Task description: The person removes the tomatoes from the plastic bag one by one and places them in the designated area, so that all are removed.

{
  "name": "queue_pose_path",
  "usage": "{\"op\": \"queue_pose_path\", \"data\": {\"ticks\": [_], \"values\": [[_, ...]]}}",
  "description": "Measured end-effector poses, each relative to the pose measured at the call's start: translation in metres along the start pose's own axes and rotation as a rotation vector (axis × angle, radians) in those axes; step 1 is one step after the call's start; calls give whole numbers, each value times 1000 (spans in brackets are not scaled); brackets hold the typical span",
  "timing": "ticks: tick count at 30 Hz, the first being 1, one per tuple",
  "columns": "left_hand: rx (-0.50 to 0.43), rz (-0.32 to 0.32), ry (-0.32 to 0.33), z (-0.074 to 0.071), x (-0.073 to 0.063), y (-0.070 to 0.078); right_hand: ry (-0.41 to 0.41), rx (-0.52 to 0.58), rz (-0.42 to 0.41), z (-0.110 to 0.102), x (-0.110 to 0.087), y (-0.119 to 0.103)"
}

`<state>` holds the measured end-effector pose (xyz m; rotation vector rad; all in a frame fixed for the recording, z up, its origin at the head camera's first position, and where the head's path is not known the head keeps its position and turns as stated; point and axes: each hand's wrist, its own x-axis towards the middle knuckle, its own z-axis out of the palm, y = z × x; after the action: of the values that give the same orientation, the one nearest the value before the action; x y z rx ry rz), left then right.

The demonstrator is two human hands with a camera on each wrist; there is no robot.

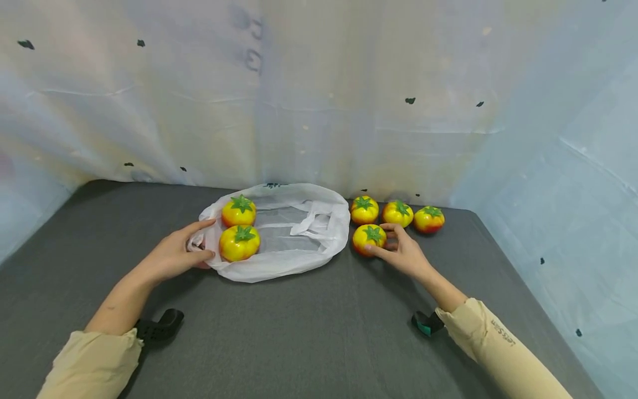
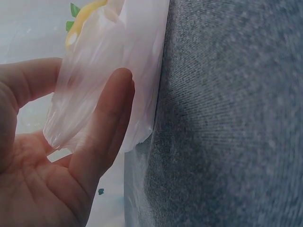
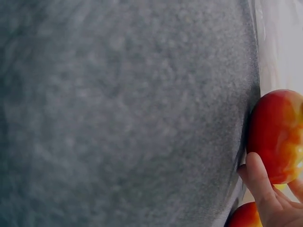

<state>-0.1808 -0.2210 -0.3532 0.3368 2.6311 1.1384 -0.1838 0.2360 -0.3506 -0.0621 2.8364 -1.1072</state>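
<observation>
A white plastic bag lies on the table with its mouth spread wide. My left hand holds its left end, and the left wrist view shows the thin plastic between thumb and fingers. Inside the bag's left part sit two yellow-red tomatoes, a rear one and a front one, both with green leafy tops. Right of the bag, my right hand grips another tomato between thumb and fingers. In the right wrist view this tomato shows its red side, close beside the table surface.
Three more tomatoes, left, middle and right, stand in a row behind the right hand. A dark grey cloth covers the table. Pale sheeting hangs behind it and along the right side.
</observation>
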Motion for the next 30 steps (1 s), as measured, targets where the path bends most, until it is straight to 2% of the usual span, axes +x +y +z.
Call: {"op": "queue_pose_path", "data": {"ticks": [16,23,30], "values": [[-3,9,-4,0,4,2,-26,-8,-6,-6,-1,-4],[16,-6,3,0,4,1,-17,75,1,-11,-1,-6],[3,-5,4,2,4,-1,18,84,-24,-17,-4,-10]]}}
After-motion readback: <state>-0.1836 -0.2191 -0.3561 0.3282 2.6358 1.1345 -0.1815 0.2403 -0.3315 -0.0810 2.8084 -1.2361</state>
